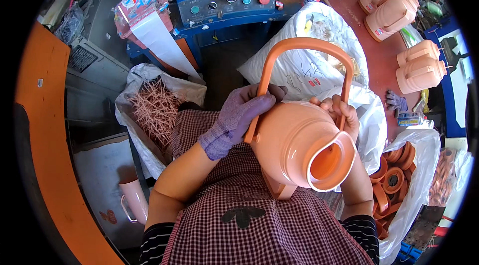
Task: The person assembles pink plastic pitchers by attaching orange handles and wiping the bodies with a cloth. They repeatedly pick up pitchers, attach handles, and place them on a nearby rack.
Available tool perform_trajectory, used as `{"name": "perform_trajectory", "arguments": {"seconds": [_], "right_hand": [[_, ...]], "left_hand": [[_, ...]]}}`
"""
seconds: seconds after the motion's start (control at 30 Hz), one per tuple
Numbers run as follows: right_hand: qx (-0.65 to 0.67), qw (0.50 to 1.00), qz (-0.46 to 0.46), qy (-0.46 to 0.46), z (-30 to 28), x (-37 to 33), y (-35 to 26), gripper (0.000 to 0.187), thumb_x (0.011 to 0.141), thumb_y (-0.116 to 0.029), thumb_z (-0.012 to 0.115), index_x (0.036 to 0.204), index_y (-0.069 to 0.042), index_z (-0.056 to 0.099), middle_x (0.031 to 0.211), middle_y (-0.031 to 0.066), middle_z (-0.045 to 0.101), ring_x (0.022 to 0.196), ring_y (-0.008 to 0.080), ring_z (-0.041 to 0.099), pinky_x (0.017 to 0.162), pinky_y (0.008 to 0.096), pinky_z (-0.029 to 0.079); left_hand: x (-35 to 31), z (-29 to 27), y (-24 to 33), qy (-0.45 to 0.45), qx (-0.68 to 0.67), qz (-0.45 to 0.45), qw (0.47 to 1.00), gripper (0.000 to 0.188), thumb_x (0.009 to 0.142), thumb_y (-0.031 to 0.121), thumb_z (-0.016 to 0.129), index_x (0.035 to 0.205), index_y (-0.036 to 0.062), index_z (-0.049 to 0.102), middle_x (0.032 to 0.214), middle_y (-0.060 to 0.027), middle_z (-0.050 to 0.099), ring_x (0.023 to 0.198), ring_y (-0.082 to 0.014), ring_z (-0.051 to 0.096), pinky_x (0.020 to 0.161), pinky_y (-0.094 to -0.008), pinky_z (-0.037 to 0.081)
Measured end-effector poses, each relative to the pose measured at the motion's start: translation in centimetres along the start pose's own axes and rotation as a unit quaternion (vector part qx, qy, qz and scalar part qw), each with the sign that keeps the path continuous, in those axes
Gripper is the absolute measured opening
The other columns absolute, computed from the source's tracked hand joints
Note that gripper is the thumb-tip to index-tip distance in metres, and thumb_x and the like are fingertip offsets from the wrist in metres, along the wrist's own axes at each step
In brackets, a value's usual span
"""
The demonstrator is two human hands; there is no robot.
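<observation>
In front of my lap I hold a peach plastic jug shell point(284, 140), tilted so that its wide spouted mouth faces down to the right. An orange-brown carrying handle point(309, 43) arches over it. My left hand point(239, 115), in a purple glove, closes on the left arm of this handle, its thumb pressed near the joint with the jug. Around the handle's right arm curl the bare fingers of my right hand point(347, 115); the jug hides part of that hand.
A sack of thin pink plastic scraps point(155, 108) stands left, near a pink mug point(133, 197). Ahead are a blue control panel point(227, 3) and a stuffed white sack point(294, 65). Several peach jugs point(391, 15) and a purple glove point(395, 101) lie on the red-brown table point(376, 60), above bagged brown lids point(391, 180).
</observation>
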State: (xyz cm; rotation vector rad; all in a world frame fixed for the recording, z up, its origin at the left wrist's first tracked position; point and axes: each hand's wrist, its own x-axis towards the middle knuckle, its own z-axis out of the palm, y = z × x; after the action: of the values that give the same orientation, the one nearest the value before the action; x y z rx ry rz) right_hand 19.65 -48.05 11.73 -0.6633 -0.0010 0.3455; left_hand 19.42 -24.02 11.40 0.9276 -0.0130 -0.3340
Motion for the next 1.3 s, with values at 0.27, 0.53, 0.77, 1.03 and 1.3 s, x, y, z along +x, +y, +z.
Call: {"name": "perform_trajectory", "arguments": {"seconds": [0.27,0.53,0.77,1.03,1.3], "right_hand": [[-0.053,0.997,0.035,0.043,2.3,0.6,-0.1,0.037,0.093,-0.033,0.047,0.085,0.0,0.062,0.101,0.022,0.069,0.102,0.0321,0.066,0.095,0.0439,0.052],[-0.405,0.908,-0.076,-0.072,-0.9,2.2,-3.2,0.026,0.097,-0.027,0.06,0.107,-0.003,0.055,0.096,0.0044,0.06,0.082,0.0111,0.059,0.072,0.0232,0.05],[-0.616,0.773,-0.146,-0.029,1.9,-3.4,-2.2,0.03,0.089,-0.025,0.069,0.107,-0.003,0.061,0.096,0.0127,0.065,0.088,0.0224,0.067,0.078,0.0335,0.053],[-0.534,0.703,-0.396,0.252,-5.2,2.4,-14.4,0.017,0.095,-0.011,0.058,0.101,0.005,0.058,0.083,0.0103,0.069,0.078,0.0148,0.067,0.068,0.0294,0.054],[-0.761,0.419,-0.303,0.392,-15.2,17.4,-30.1,0.025,0.093,-0.013,0.057,0.107,0.008,0.054,0.086,0.015,0.065,0.077,0.0251,0.065,0.059,0.0404,0.053]], "left_hand": [[-0.1,0.2,0.3,0.009,0.073,0.024,0.997,0.031,0.098,0.024,0.055,0.107,-0.0046,0.062,0.093,-0.0067,0.064,0.086,-0.0107,0.06,0.079,-0.0262,0.05],[-0.8,-1.4,3.9,0.082,0.179,0.219,0.956,0.044,0.104,0.037,0.032,0.092,0.0012,0.054,0.095,-0.0125,0.059,0.093,-0.0237,0.058,0.091,-0.0374,0.046],[3.1,5.5,7.5,-0.038,-0.075,0.228,0.97,0.042,0.1,0.042,0.044,0.102,0.0018,0.058,0.105,-0.0077,0.056,0.1,-0.0238,0.054,0.098,-0.0427,0.042],[10.0,-2.5,2.8,0.1,0.402,0.219,0.884,0.023,0.092,0.007,0.061,0.114,-0.001,0.063,0.114,-0.0071,0.063,0.103,-0.0144,0.058,0.094,-0.0275,0.046],[1.3,-20.1,-3.8,0.312,0.342,0.053,0.885,0.026,0.09,0.015,0.065,0.111,-0.001,0.065,0.108,-0.0075,0.066,0.096,-0.0154,0.061,0.086,-0.0286,0.049]]}}
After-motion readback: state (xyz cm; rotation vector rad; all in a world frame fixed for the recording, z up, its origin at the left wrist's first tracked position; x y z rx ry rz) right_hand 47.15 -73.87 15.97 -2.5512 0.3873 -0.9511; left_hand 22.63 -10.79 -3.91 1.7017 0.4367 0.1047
